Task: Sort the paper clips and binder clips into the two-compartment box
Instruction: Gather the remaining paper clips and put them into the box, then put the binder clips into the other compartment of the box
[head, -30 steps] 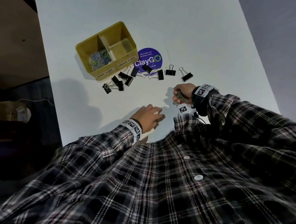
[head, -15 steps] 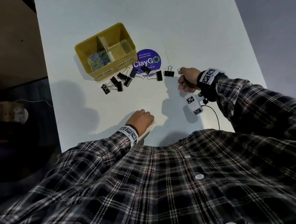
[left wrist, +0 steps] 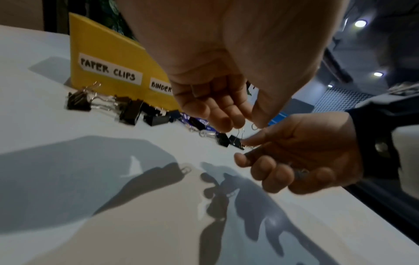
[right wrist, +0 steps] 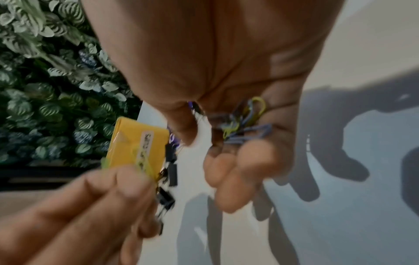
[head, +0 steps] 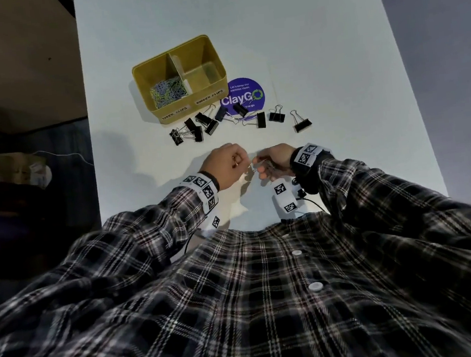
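Nearest the person, both hands meet just above the white table [head: 315, 39], close to its near edge. The right hand [head: 274, 161] is cupped palm-up, its fingers curled around a small bunch of coloured paper clips [right wrist: 243, 123], yellow and grey-blue ones lying in the palm. The left hand [head: 227, 164] faces it, almost touching; its thumb and fingertips [right wrist: 133, 181] pinch a single yellow paper clip [right wrist: 145, 165], blurred in the right wrist view. A ring shows on one left finger in the head view.

Beyond the hands, a loose row of black binder clips [head: 275, 116] with silver wire handles lies flat on the table, running from left to right. Those on the left crowd together just in front of the box; two on the right lie apart from the rest. A few of the middle ones rest on or beside a round purple ClayGo sticker [head: 244, 94].

Farther still stands the yellow two-compartment box [head: 216, 61], upright, with handwritten labels on its near wall: "PAPER CLIPS" on the left and "BINDER CLIPS" on the right. The left compartment holds a heap of sorted paper clips [head: 167, 94]. The right compartment shows only its bare floor.
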